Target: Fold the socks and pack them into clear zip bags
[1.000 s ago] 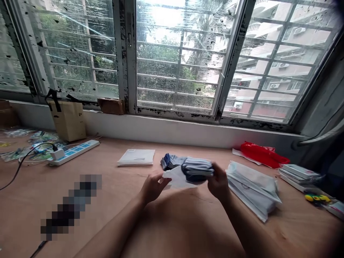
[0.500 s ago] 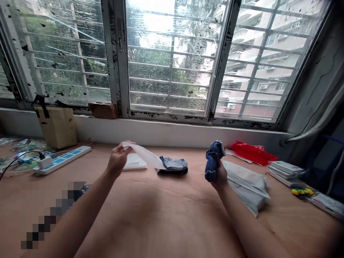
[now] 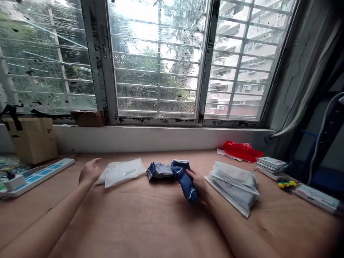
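My right hand (image 3: 199, 183) grips a pair of dark blue socks (image 3: 185, 179) with white trim, held tilted over the table just right of a folded stack of grey and dark socks (image 3: 162, 172). My left hand (image 3: 90, 172) is empty, its fingers stretched out and slightly blurred, beside the left edge of a translucent white plastic bag (image 3: 126, 172). That bag lies flat on the table, left of the sock stack. A filled frosted bag (image 3: 232, 186) rests to the right of my right hand; its contents look grey.
On the wooden table (image 3: 139, 225) stand a cardboard box (image 3: 33, 139) and a white power strip (image 3: 45, 176) at left. At right lie a red plastic bag (image 3: 242, 150), flat white boxes (image 3: 271, 165) and a yellow-black item (image 3: 287, 185). Barred windows rise behind.
My left hand has let go of the translucent bag, which now lies flat on the table. My right hand has moved left and down with the blue socks. The view has turned right.
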`<act>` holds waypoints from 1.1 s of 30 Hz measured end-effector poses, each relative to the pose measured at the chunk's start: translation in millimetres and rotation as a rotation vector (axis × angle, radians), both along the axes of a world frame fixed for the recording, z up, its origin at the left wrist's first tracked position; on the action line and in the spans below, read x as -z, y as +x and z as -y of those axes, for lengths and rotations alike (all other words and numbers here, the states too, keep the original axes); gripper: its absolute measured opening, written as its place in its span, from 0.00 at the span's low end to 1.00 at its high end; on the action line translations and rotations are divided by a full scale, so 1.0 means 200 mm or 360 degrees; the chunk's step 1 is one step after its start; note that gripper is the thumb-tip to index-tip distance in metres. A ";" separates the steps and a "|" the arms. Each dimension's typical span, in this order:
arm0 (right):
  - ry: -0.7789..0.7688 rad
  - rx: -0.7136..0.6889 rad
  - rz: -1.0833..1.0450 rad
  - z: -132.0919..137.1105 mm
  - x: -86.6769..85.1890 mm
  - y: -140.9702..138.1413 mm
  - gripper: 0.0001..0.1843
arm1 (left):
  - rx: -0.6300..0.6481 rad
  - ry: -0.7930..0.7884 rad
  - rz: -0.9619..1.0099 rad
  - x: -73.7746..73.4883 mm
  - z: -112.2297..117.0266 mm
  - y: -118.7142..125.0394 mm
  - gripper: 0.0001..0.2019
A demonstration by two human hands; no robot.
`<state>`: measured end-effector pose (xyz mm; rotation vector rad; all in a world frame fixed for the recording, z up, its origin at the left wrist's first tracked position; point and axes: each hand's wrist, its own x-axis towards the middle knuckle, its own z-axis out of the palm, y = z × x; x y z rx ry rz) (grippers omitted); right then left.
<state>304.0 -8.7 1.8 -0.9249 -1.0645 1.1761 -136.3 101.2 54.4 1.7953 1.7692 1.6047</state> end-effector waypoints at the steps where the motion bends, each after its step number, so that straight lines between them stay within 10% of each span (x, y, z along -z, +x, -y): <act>1: -0.0025 -0.0085 0.0037 0.02 -0.01 -0.02 0.27 | -0.0035 -0.0013 0.0010 -0.02 0.01 0.03 0.18; 4: -0.0069 -0.0377 0.0251 0.06 -0.03 -0.05 0.25 | 0.0199 -0.0092 -0.0001 -0.07 0.09 0.28 0.24; 6: -0.0104 -0.0607 0.0414 0.09 -0.04 -0.06 0.24 | 0.0786 -0.0218 -0.0036 -0.08 0.21 0.52 0.31; 12: -0.0066 -0.1074 0.0747 0.12 -0.05 -0.08 0.21 | 0.1753 -0.1228 -0.0053 -0.01 0.56 1.03 0.33; 21: -0.0208 -0.0862 0.0703 0.12 -0.08 -0.02 0.32 | 0.1689 -0.1502 0.0607 0.15 0.54 0.96 0.20; 27: -0.0353 -0.1142 0.0675 0.07 -0.10 0.05 0.34 | 0.1680 -0.1288 0.0551 0.03 0.46 0.88 0.20; 33: 0.0489 -0.0091 0.1190 -0.15 -0.22 0.08 0.18 | 0.1540 -0.0245 -0.0382 -0.17 0.20 0.82 0.17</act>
